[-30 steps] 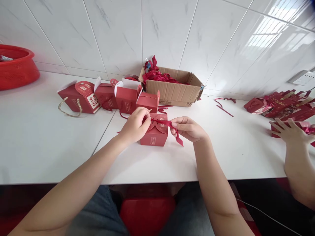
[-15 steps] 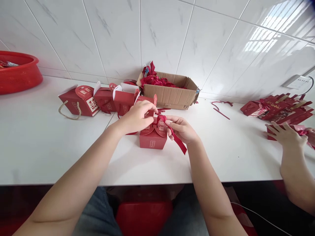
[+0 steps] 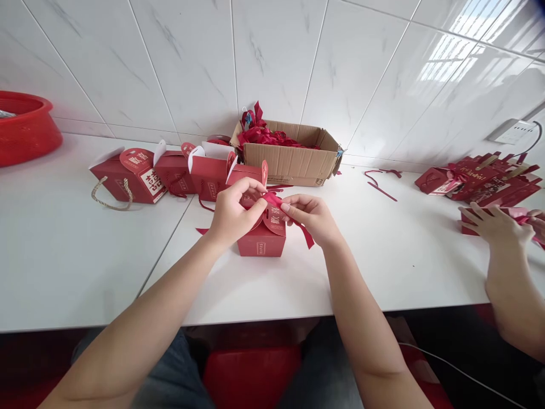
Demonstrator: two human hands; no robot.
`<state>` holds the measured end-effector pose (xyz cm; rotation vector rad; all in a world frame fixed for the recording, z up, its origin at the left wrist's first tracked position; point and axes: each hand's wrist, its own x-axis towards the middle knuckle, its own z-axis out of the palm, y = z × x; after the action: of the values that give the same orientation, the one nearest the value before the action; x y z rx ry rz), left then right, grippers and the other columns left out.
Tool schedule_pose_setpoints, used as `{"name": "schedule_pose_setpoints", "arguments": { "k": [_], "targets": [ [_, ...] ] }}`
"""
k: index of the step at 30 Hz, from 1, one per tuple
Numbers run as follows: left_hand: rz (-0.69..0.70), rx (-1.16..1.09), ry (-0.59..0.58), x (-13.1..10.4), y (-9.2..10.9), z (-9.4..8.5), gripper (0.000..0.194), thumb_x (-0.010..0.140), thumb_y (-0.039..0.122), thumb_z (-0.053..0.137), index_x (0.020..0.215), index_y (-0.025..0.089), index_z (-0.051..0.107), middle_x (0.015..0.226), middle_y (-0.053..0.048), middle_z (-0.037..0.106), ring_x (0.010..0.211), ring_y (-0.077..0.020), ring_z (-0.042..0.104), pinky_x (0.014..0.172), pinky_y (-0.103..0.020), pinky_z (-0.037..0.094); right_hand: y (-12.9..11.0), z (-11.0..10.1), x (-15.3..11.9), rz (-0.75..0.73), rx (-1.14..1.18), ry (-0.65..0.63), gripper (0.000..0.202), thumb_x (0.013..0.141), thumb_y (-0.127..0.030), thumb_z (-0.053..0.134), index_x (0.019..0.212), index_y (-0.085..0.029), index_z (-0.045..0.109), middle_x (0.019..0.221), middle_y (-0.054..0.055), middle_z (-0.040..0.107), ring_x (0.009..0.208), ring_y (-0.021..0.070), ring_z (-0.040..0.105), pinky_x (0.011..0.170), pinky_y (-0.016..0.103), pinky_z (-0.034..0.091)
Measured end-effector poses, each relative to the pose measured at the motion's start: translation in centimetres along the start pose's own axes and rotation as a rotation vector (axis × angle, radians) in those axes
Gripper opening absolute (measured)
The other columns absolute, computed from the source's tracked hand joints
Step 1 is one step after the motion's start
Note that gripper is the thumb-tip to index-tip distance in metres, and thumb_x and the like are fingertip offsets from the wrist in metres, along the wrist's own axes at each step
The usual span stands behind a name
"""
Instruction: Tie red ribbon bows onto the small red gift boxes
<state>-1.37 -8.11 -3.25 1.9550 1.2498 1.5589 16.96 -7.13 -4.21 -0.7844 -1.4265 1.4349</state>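
Observation:
A small red gift box (image 3: 260, 243) stands on the white table in front of me, its curved top flaps folded together. Over its top runs a red ribbon (image 3: 273, 199), one tail hanging to the right and another end showing at the left. My left hand (image 3: 240, 210) pinches the ribbon above the left flap. On the other side, my right hand (image 3: 310, 217) has the ribbon between thumb and fingers, close to the right flap. The part of the ribbon under my fingers is hidden.
Several red boxes (image 3: 128, 176) line up at the left, behind a red basin's (image 3: 29, 133) right side. A cardboard box (image 3: 289, 162) of ribbons sits against the tiled wall. Loose ribbon (image 3: 381, 184) lies at right. Another person's hands (image 3: 502, 230) work on a red box there.
Both hands have come closer to each other over the box top, and my left hand now pinches the ribbon. The right ribbon tail has been drawn up slightly. The view has shifted a little.

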Motion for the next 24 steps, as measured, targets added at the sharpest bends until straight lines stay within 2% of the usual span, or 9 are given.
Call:
{"name": "schedule_pose_setpoints", "arguments": {
  "k": [5, 9, 12, 15, 19, 24],
  "targets": [
    [-0.093, -0.118, -0.057, 0.0, 0.3, -0.1, 0.009, 0.076, 0.023, 0.066, 0.081, 0.017, 0.060, 0.075, -0.002, 0.069, 0.069, -0.0142, 0.064, 0.059, -0.023, 0.049, 0.7, 0.9, 0.2, -0.012, -0.116, 0.111, 0.031, 0.064, -0.043, 0.082, 0.081, -0.018, 0.076, 0.076, 0.005, 0.073, 0.070, 0.0151, 0.063, 0.069, 0.031, 0.052],
    [-0.147, -0.158, -0.098, -0.3, 0.4, -0.1, 0.012, 0.078, 0.028, 0.066, 0.081, 0.017, 0.063, 0.073, -0.003, 0.071, 0.067, -0.0152, 0.065, 0.058, -0.024, 0.050, 1.3, 1.6, 0.4, -0.094, -0.217, 0.146, 0.034, 0.067, -0.046, 0.079, 0.087, -0.019, 0.078, 0.080, 0.004, 0.072, 0.072, 0.0148, 0.060, 0.070, 0.031, 0.049],
    [-0.140, -0.131, -0.063, -0.4, 0.7, -0.1, 0.012, 0.076, 0.027, 0.066, 0.081, 0.016, 0.064, 0.074, -0.004, 0.073, 0.067, -0.0164, 0.067, 0.059, -0.025, 0.050, 1.4, 1.7, 0.4, -0.162, -0.290, 0.133, 0.030, 0.071, -0.045, 0.075, 0.087, -0.021, 0.079, 0.074, 0.001, 0.066, 0.067, 0.0119, 0.053, 0.066, 0.029, 0.046],
    [-0.127, -0.079, -0.042, -0.4, 0.8, -0.2, 0.011, 0.076, 0.026, 0.064, 0.082, 0.016, 0.065, 0.075, -0.004, 0.073, 0.069, -0.0169, 0.068, 0.059, -0.025, 0.051, 1.3, 1.7, 0.3, -0.160, -0.329, 0.127, 0.026, 0.072, -0.042, 0.076, 0.086, -0.021, 0.078, 0.072, 0.001, 0.065, 0.063, 0.0105, 0.048, 0.064, 0.028, 0.043],
    [-0.128, -0.034, -0.022, -0.3, 0.7, -0.3, 0.012, 0.077, 0.026, 0.063, 0.085, 0.017, 0.064, 0.073, -0.003, 0.073, 0.066, -0.0158, 0.067, 0.057, -0.025, 0.050, 0.9, 2.2, 0.0, -0.133, -0.314, 0.166, 0.026, 0.071, -0.044, 0.076, 0.081, -0.019, 0.075, 0.076, 0.003, 0.069, 0.066, 0.0122, 0.053, 0.066, 0.029, 0.045],
    [-0.118, -0.034, -0.007, -0.2, 0.7, -0.6, 0.012, 0.077, 0.027, 0.063, 0.084, 0.017, 0.062, 0.076, -0.003, 0.071, 0.069, -0.0158, 0.066, 0.059, -0.025, 0.050, 0.8, 2.9, -0.4, -0.160, -0.285, 0.210, 0.027, 0.074, -0.045, 0.073, 0.075, -0.018, 0.070, 0.071, 0.003, 0.068, 0.066, 0.0130, 0.056, 0.067, 0.029, 0.048]
  ]
}}
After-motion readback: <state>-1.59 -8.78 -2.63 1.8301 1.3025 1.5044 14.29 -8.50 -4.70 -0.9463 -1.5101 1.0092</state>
